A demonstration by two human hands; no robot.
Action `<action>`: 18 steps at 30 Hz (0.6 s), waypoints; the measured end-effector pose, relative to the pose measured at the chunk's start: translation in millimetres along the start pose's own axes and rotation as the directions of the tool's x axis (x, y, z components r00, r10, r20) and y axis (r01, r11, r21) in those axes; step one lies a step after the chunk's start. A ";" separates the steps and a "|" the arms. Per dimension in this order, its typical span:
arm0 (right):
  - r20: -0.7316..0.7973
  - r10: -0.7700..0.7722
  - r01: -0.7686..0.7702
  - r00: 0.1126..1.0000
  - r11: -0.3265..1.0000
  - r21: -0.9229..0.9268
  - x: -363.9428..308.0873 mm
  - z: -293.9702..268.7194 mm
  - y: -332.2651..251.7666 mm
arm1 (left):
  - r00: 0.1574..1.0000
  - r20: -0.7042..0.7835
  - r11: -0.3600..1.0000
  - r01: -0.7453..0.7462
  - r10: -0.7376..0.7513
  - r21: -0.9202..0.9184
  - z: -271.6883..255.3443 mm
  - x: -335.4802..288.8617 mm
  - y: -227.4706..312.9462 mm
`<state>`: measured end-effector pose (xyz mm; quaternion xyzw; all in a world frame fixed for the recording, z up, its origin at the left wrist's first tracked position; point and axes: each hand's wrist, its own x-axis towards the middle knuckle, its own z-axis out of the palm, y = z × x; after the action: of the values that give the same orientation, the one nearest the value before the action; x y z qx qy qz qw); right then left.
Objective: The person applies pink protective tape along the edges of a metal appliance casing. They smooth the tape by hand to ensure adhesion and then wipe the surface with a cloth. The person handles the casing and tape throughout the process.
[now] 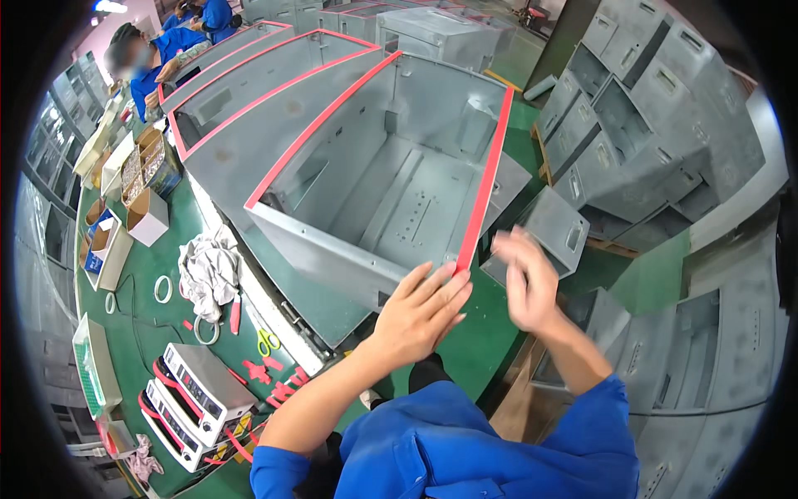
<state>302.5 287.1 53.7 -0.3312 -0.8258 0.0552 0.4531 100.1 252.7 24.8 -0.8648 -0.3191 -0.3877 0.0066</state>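
In front of me a grey sheet-metal cabinet shell [432,191] lies with its open side up. Red tape [484,200] runs along its right rim, and another red strip follows the left rim. My left hand [422,314] rests with outstretched fingers on the near right corner, over the end of the right strip. Just to the right of that rim, my right hand [528,279] is raised, apart from the metal. Its fingers are slightly bent and a little smeared by motion, and I see nothing held in it.
More red-edged shells [266,91] line up beyond, where a person in blue [145,71] works. On the left bench lie a white rag [208,270], yellow scissors [268,339], red-cabled instrument boxes [199,399] and parts bins [150,162]. Grey cabinets [648,125] are stacked to the right.
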 end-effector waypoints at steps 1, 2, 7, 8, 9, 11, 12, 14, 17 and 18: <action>0.046 0.038 -0.034 0.998 0.997 -0.073 21.1 -3.1 16.7 | 1.000 0.010 1.000 0.016 -0.016 0.005 -0.4 -0.5 1.9; 0.126 0.051 -0.033 0.991 0.989 -0.144 42.2 -5.5 37.2 | 1.000 0.012 1.000 0.012 -0.012 0.002 1.4 1.0 2.5; 0.430 0.278 -0.038 0.859 0.873 -0.486 103.5 13.6 186.3 | 0.999 0.035 0.998 0.030 -0.033 0.063 4.4 5.9 0.7; 0.442 0.317 -0.051 0.839 0.855 -0.516 116.7 12.3 209.1 | 0.998 0.037 0.997 0.044 -0.046 0.060 4.6 7.5 0.1; 0.458 0.351 -0.063 0.816 0.843 -0.534 129.3 14.8 231.5 | 0.997 0.045 0.996 0.065 -0.068 0.062 3.2 7.4 1.1; 0.431 0.419 -0.121 0.799 0.814 -0.568 152.1 13.8 282.0 | 0.996 0.036 0.993 0.080 -0.084 0.091 3.4 5.8 1.5; 0.432 0.451 -0.134 0.781 0.796 -0.590 162.2 14.2 303.4 | 0.996 0.024 0.990 0.087 -0.090 0.115 5.4 3.2 1.1; 0.399 0.493 -0.166 0.773 0.765 -0.623 179.9 15.9 336.9 | 0.994 -0.009 0.982 0.104 -0.104 0.160 10.0 3.0 0.2; 0.507 0.319 0.054 0.801 0.805 -0.591 204.7 18.7 380.7 | 0.989 -0.019 0.969 0.150 -0.149 0.198 10.6 -6.8 6.1; 0.578 0.081 0.276 0.812 0.820 -0.502 202.7 19.9 413.6 | 0.982 0.010 0.967 0.183 -0.187 0.180 8.4 -8.8 7.8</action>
<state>417.4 732.6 24.6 -0.3724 -0.9181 -0.1185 0.0660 105.6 243.9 14.9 -0.8323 -0.4318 -0.3449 0.0435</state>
